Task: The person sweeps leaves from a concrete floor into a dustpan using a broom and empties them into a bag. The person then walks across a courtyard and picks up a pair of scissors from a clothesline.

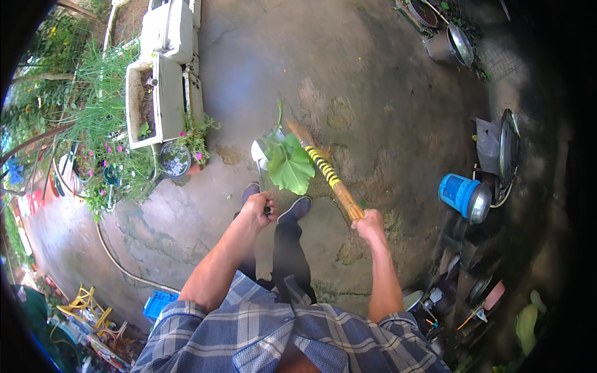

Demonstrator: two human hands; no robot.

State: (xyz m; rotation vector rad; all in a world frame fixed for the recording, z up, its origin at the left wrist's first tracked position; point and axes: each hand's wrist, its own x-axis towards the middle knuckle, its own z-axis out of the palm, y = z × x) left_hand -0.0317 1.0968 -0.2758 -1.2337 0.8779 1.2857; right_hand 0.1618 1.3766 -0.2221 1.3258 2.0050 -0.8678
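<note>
Big green leaf (292, 166) mid-frame, overlapping a white dustpan (258, 151); left hand (261, 209) clenched round the dustpan's handle, right hand (369, 225) gripping a banded broom (323, 166), white planter (169, 99) upper left, blue bucket (457, 194) at the right

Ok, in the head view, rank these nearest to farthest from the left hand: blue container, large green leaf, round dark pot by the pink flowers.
1. Large green leaf: just ahead of the left hand, slightly right.
2. Round dark pot: ahead and to the left.
3. Blue container: far over on the right.
</note>
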